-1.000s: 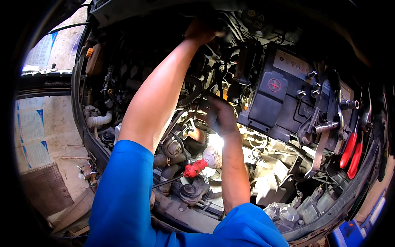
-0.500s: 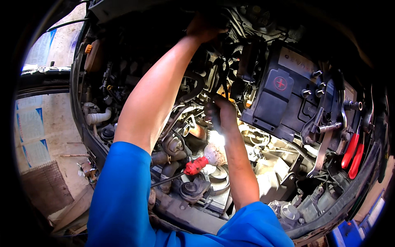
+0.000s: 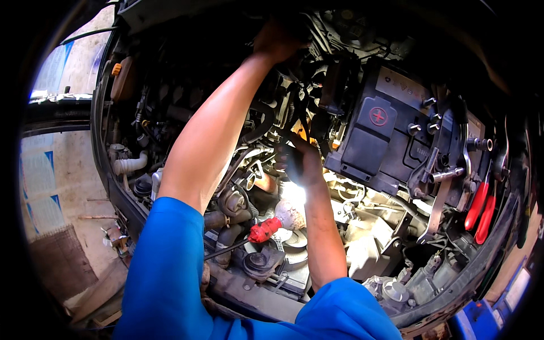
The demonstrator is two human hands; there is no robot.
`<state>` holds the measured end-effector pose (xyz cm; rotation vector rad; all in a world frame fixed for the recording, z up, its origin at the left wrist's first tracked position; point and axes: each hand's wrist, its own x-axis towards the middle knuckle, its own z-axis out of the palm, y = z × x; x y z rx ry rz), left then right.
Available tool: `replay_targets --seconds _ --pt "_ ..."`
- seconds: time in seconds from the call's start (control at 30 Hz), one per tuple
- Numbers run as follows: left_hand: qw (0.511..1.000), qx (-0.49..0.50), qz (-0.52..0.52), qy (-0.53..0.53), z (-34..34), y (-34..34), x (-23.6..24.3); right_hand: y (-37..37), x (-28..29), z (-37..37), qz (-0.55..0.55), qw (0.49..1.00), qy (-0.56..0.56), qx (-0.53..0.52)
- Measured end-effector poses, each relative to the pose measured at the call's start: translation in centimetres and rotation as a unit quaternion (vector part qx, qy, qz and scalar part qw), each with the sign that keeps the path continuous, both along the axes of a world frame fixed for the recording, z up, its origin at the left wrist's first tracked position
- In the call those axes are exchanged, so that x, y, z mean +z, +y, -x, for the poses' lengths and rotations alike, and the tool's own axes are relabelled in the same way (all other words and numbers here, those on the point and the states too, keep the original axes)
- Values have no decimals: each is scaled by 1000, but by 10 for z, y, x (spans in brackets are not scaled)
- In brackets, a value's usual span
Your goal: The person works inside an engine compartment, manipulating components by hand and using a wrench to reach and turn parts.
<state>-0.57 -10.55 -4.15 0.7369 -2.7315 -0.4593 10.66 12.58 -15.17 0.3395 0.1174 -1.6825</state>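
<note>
My left hand (image 3: 275, 41) reaches deep into the top of the engine bay; its fingers are lost in shadow among hoses and lines. My right hand (image 3: 300, 156) is lower, among hoses left of the black battery (image 3: 368, 141), fingers curled on something dark that I cannot make out. Beneath it a lit work lamp (image 3: 292, 212) with a red grip (image 3: 263, 230) and a dark cable lies on engine parts. A dark curved hose (image 3: 258, 127) runs between my two hands.
Sockets (image 3: 413, 129), wrenches (image 3: 467, 136) and red-handled pliers (image 3: 479, 209) rest on and beside the battery. An orange cap (image 3: 117, 69) is at left. Beyond the car's rim (image 3: 122, 198) lie floor sheets (image 3: 39, 181); a blue object (image 3: 476, 320) is at lower right.
Since a second ago, my right hand has shifted slightly, its fingers more curled and less blurred. My left hand stays up in the shadowed top area.
</note>
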Motion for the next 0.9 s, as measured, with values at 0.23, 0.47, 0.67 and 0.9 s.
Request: replay_targets --seconds 0.23,0.47,0.67,0.9 --pt "995 36 54 -82 3 1 -2 3 -12 -3 -99 989 109 -19" --pt "984 129 9 -126 6 1 11 7 4 5 -127 982 140 -5" --pt "988 108 -9 -107 15 -16 -12 7 8 7 -187 959 211 -11" --pt "992 8 105 -67 30 -79 -55 -3 12 -2 -185 957 219 -40"
